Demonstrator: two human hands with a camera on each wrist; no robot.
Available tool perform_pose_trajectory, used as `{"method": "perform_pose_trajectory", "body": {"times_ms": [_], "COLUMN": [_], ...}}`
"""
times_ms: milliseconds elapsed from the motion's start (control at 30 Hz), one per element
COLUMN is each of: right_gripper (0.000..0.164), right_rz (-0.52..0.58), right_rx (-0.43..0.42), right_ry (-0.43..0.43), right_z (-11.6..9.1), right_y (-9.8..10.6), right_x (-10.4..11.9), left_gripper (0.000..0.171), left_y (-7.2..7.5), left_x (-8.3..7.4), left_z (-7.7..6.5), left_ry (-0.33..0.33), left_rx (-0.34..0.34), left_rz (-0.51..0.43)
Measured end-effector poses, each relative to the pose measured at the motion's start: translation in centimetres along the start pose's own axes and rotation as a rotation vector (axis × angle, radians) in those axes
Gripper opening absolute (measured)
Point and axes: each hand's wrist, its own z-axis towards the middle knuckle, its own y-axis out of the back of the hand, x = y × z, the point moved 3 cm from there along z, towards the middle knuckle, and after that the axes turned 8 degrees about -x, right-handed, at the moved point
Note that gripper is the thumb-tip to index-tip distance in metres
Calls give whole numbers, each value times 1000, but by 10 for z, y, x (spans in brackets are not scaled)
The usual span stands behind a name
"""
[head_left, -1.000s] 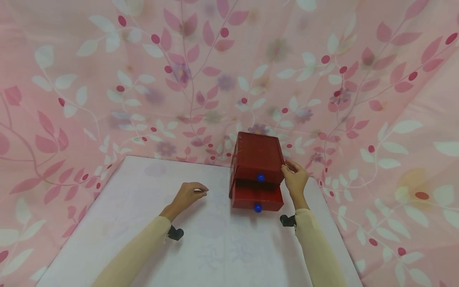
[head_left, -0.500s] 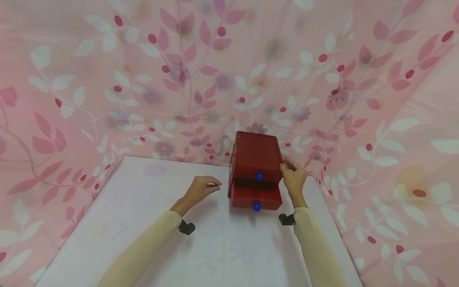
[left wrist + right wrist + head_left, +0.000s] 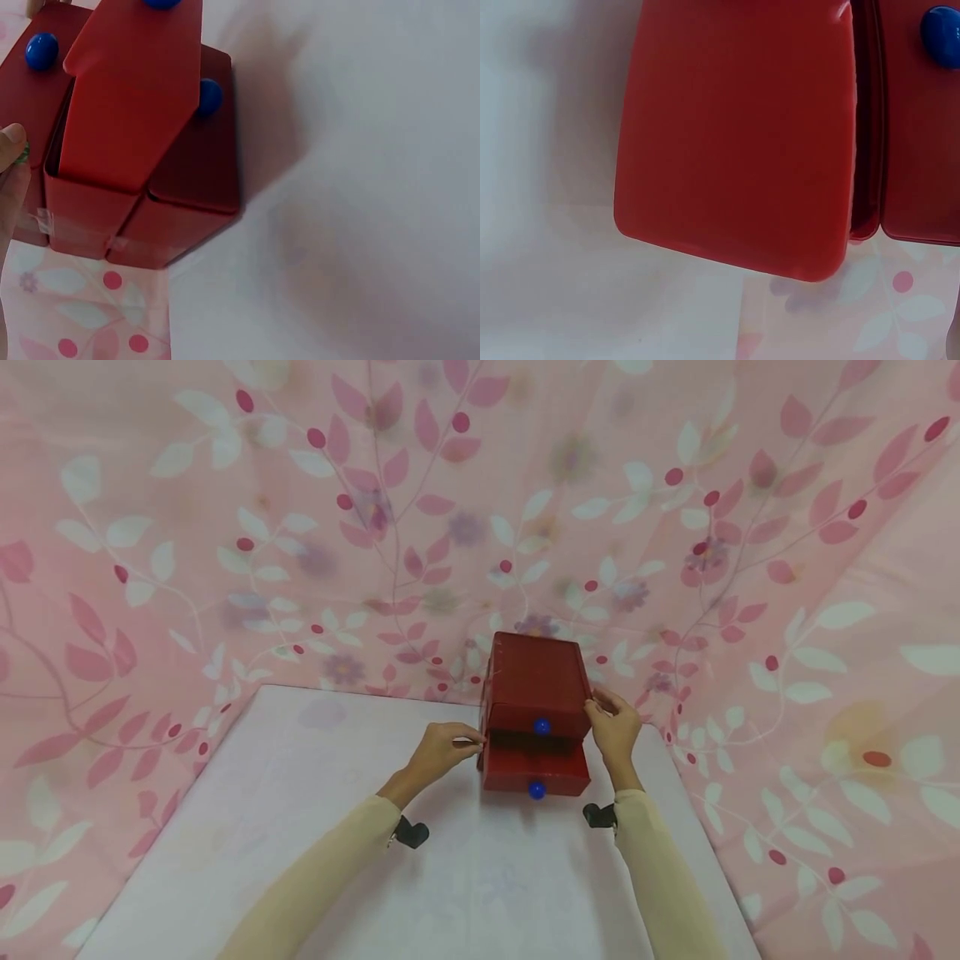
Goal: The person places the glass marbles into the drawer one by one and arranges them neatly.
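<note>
A small red drawer cabinet [image 3: 540, 677] with blue knobs stands at the back of the table; the left wrist view shows three stacked drawers. Its middle drawer [image 3: 124, 120] is pulled out, while the top drawer [image 3: 922, 135] and bottom drawer [image 3: 199, 165] sit closed. My left hand [image 3: 442, 752] is at the cabinet's left side, fingertips right by the pulled-out drawer. Thumb and finger pinch a small greenish thing [image 3: 25, 154], mostly hidden by the fingertips. At the cabinet's right front edge, my right hand [image 3: 617, 729] holds it near the top, thumb toward the front.
The table [image 3: 300, 827] has a white cover, and the cabinet is near its back edge. Pink floral cloth [image 3: 420, 527] hangs behind and along both sides. Dark wrist mounts [image 3: 411, 832] stick out from both sleeves.
My left hand has moved right and slightly up, from over the white table to the cabinet's left side. The right hand keeps its place on the cabinet, and the middle drawer stays pulled out.
</note>
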Motion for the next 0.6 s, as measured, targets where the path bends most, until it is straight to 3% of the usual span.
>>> {"method": "perform_pose_trajectory", "body": {"times_ms": [200,433,600], "right_gripper": [26,26,27], "right_rz": [-15,6,-22], "right_rx": [-8,25,43], "right_ry": [-9,3,-9], "right_z": [-1,-8,-10], "right_y": [-1,2,3], "right_x": [-1,28,39], "left_gripper": [17,16,16], "left_y": [-12,-25,-36], "left_x": [-5,-10,-14], "left_z": [3,8,11], "left_ry": [0,-39,-27], "left_rx": [12,43,61], "left_rz": [20,59,95]}}
